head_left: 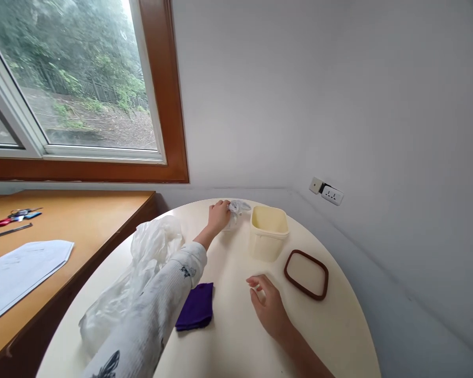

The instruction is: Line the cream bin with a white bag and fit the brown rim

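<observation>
Clutching crumpled plastic (240,207) just to its right, the left hand (219,215) curls (right hand (269,308) loosely spread).

Whitish crumpled plastic (240,206); cream bin (268,245); brown ring (303,288); purple cloth (198,307); white sleeve (152,315), dark motifs.

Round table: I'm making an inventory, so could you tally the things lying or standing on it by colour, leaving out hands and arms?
Whitish: 2 (large plastic bag, small crumpled plastic by the left hand)
Cream: 1 (container)
Brown: 1 (rounded frame)
Purple: 1 (cloth)
Total: 5
</observation>
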Motion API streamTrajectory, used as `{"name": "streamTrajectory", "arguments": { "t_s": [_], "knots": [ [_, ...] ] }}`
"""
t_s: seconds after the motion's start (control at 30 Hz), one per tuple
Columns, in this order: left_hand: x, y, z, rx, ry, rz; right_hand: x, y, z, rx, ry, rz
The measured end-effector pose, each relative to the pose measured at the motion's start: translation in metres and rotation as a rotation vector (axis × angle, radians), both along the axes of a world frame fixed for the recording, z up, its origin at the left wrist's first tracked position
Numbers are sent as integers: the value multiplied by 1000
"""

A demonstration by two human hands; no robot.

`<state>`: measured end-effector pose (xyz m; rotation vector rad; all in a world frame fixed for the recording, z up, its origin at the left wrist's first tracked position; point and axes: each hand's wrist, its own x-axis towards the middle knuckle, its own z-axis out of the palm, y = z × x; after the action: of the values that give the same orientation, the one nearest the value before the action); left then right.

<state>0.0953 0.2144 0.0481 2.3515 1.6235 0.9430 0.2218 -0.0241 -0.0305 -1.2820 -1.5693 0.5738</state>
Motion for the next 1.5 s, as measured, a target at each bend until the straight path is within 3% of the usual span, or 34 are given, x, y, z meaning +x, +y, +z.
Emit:
{"name": "streamTrajectory", "arguments": {
  "t_s": [0.2,0.43,0.7,0.9,1.13,1.2,1.33,1.5],
  "knots": [
    [39,13,-20,-28,135,-21,0,2,1,26,-25,15],
    [55,14,-29,-15,287,-226,1,1,7,9,-44,28],
    [35,13,-22,-40,337,-326,1,1,5,-12,-72,38],
    [13,-12,-7,-79,241,-397,-9,-3,2,-2,-157,78],
    [-11,-52,11,-140,70,-480,-56,-11,12,163,-508,412],
    [-15,-61,15,-162,63,-535,-69,-9,8,173,-577,442],
    [-18,-76,13,-229,75,-612,-83,-3,-3,138,-661,375],
    [-18,-92,-1,-269,37,-613,-75,-5,-5,108,-754,247]
  ]
}}
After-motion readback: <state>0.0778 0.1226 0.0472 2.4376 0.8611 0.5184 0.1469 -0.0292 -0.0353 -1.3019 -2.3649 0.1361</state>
